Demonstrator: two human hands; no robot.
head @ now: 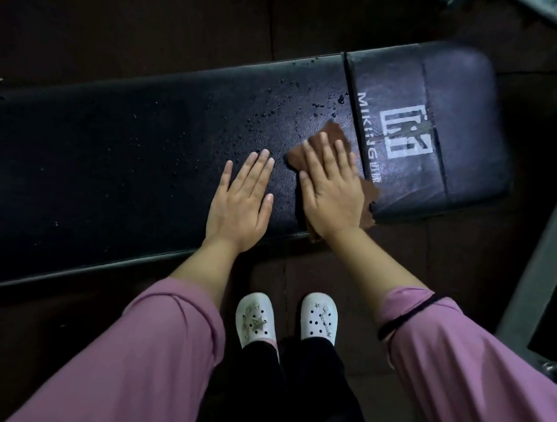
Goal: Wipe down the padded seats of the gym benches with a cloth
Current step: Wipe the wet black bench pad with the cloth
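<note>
The right hand [331, 189] presses a brown cloth [331, 136] flat, fingers straight, near the long black padded bench seat's [128, 157] right end; droplets lie leftward along its axis. The left hand [240, 202] rests flat beside it.

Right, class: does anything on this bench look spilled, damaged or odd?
Yes. Water droplets bead the bench pad, not yet wiped. The cloth under the right hand has a ragged edge. The left hand rests flat on the pad.
</note>
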